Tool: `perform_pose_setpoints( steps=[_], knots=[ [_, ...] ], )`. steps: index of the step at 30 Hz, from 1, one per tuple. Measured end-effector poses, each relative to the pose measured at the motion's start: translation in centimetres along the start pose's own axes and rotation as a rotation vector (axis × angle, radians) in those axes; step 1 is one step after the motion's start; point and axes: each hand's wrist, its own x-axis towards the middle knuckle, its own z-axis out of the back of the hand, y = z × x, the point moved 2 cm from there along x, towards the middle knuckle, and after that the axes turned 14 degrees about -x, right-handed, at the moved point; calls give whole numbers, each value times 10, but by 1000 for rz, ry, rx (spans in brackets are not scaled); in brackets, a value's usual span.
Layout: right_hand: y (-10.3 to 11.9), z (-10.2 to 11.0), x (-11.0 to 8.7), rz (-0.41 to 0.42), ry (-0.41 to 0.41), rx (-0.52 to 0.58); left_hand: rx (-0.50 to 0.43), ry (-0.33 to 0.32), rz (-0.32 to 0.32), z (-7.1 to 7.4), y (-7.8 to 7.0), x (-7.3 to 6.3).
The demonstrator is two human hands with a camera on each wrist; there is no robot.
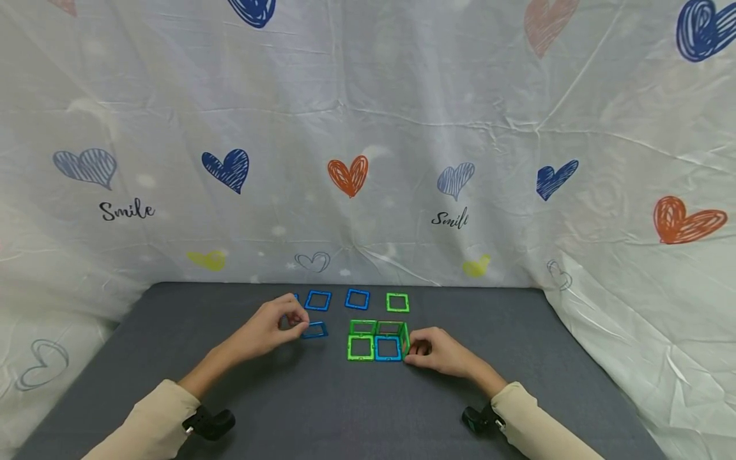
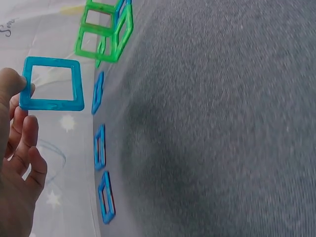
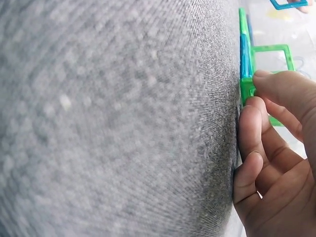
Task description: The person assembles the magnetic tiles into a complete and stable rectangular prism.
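Note:
A blue square magnetic tile (image 2: 52,104) is pinched by its edge between the thumb and fingers of my left hand (image 1: 278,326), raised above the table. To its right stands a small build of magnetic tiles: a green tile (image 1: 360,359) and a blue tile (image 1: 388,359) side by side in front, with green frames upright behind them. On the build's right side is an upright green tile (image 1: 405,340). My right hand (image 1: 439,351) holds that tile near its lower front corner, thumb and fingertips at its edge; the right wrist view shows the thumb (image 3: 276,84) against the green frame.
Behind the build lie loose tiles: a blue one (image 1: 318,292), another blue one (image 1: 357,291) and a green one (image 1: 397,294). A further blue tile is mostly hidden behind my left hand. The grey table (image 1: 345,415) ends at a white curtain (image 1: 402,160) printed with hearts.

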Motion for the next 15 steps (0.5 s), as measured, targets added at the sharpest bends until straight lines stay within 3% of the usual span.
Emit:
perform_pose_setpoints(
  steps=[15],
  knots=[
    [0, 0, 0, -6, -7, 8, -71, 36, -70, -17, -4, 5]
  ],
)
